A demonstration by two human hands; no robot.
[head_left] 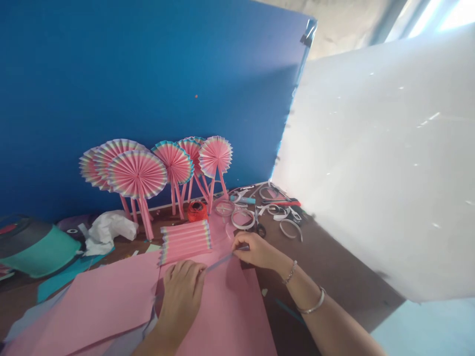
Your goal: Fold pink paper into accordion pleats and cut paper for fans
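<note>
On my head cam feed, the L hand point(181, 296) sits curled on a pink paper sheet point(226, 316), fingers together, partly closed. Can't tell if it has hold of the strip's end. The R hand point(257, 250) is nearly shut, thumb and fingers pinching a thin paper strip point(218, 262) w/ a bluish edge, which runs across the sheet to the L fingertips. Just above the hands, a pleated pink paper panel point(185, 242) lies on the sheet, w/ even accordion folds and multicolour edges. Behind it, paper fans on pink sticks point(138, 174) lean against a blue board point(111, 89), red twine ball point(196, 211) at their base. Right of that, white paper rings point(243, 219) and scissors point(259, 230) lie on a brown table point(326, 277).
</note>
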